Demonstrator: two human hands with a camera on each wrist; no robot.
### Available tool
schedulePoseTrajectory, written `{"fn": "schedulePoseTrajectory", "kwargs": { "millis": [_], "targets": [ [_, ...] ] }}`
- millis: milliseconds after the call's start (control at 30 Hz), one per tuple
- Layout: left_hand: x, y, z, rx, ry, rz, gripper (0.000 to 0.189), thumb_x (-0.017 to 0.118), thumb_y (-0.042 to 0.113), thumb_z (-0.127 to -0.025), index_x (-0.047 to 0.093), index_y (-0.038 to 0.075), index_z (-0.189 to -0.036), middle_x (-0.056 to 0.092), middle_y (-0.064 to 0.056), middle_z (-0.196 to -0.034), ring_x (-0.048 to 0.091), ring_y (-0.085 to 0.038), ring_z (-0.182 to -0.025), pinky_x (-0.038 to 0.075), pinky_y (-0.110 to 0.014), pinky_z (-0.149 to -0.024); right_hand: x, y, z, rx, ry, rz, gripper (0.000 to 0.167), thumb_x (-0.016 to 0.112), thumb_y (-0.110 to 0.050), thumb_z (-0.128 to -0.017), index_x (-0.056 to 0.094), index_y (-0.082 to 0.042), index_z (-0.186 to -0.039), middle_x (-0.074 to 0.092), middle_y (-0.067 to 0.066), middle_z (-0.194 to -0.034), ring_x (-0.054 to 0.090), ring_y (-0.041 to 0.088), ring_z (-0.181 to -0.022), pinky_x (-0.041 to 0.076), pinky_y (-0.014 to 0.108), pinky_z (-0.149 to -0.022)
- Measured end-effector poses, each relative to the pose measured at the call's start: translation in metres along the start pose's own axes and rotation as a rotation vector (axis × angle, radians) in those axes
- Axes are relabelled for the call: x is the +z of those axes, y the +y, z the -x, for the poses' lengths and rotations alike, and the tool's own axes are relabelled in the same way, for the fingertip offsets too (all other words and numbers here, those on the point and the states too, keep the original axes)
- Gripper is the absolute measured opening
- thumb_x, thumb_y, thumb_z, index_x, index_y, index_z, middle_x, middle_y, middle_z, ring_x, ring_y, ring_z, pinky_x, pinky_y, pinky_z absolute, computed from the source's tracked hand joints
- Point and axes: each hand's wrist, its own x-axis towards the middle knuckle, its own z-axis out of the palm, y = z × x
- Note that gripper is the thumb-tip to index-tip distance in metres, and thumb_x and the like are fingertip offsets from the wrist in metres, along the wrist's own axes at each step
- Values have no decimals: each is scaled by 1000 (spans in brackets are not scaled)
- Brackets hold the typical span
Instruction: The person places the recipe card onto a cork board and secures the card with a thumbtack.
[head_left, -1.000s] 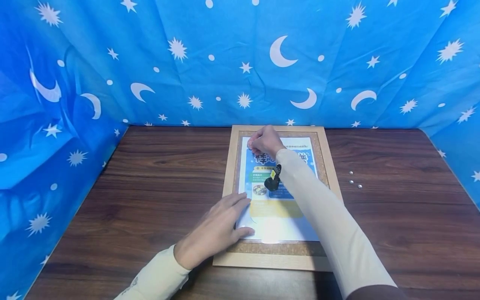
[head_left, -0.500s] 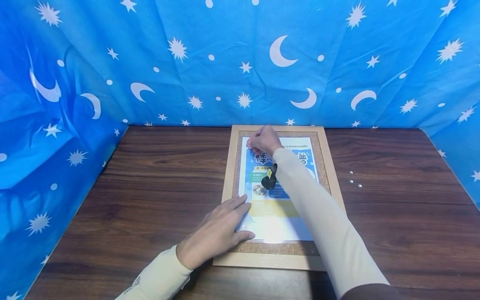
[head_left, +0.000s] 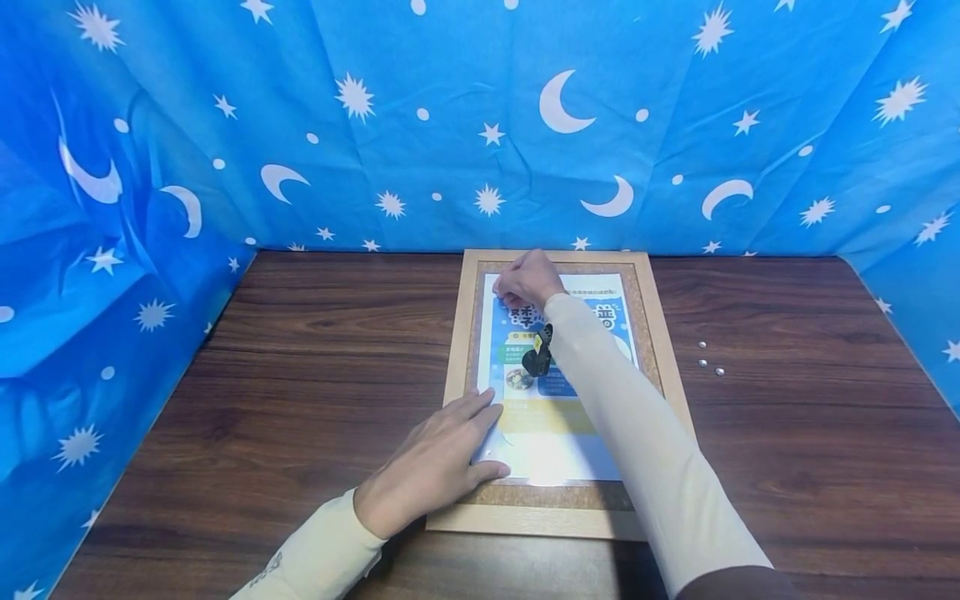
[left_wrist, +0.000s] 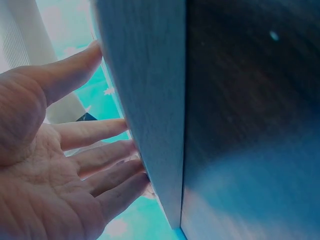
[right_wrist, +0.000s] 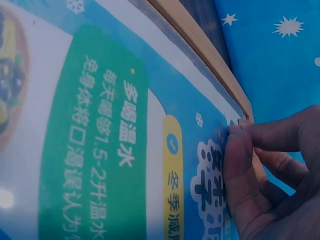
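Note:
A printed poster (head_left: 555, 417) with blue, green and yellow blocks lies on a wood-framed corkboard (head_left: 547, 497). At the poster's upper left corner, my right hand (head_left: 531, 280) pinches a small silvery thumbtack (right_wrist: 234, 122) between thumb and index finger, mostly hidden by the fingertips in the right wrist view. My left hand (head_left: 431, 462) rests with spread, straight fingers on the poster's lower left edge. From below, the left wrist view has its fingertips (left_wrist: 120, 125) over the side of the board's frame (left_wrist: 145, 100).
Several loose silvery thumbtacks (head_left: 702, 363) lie on the dark wooden table (head_left: 337, 350), right of the board. A blue curtain (head_left: 450, 125) with moons and stars hangs behind the table and along its sides. A black wrist camera (head_left: 537, 354) sits under the right sleeve.
My right forearm has shifted slightly left, its fingertips staying at the poster's upper left corner. The left hand has barely moved on the poster's edge.

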Motion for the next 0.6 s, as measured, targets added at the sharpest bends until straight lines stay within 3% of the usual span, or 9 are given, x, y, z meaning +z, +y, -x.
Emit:
{"fn": "schedulePoseTrajectory", "kwargs": {
  "millis": [233, 400, 600],
  "targets": [
    [1, 0, 0, -5, -3, -5, 73, 77, 39, -89, 52, -2, -145, 41, -20, -157, 36, -39, -145, 34, -56, -115, 0, 1, -6, 70, 12, -21, 5, 74, -1, -87, 74, 4, -84, 75, 16, -88, 70, 21, -70, 61, 28, -67],
    [1, 1, 1, -7, -7, -6, 73, 76, 39, -90, 52, -2, -145, 40, -20, -157, 36, -39, -145, 34, -56, -115, 4, 2, -12, 107, 43, 40, 17, 74, 0, -85, 66, -2, -70, 74, 14, -81, 70, 20, -65, 61, 28, -64],
    [0, 1, 0, 0, -7, -11, 73, 76, 39, -90, 52, -3, -145, 41, -21, -156, 37, -40, -144, 34, -55, -116, 6, 1, -14, 115, 61, 77, 22, 76, -1, -86, 62, -4, -69, 71, 12, -75, 69, 19, -62, 61, 28, -62]
  ]
}}
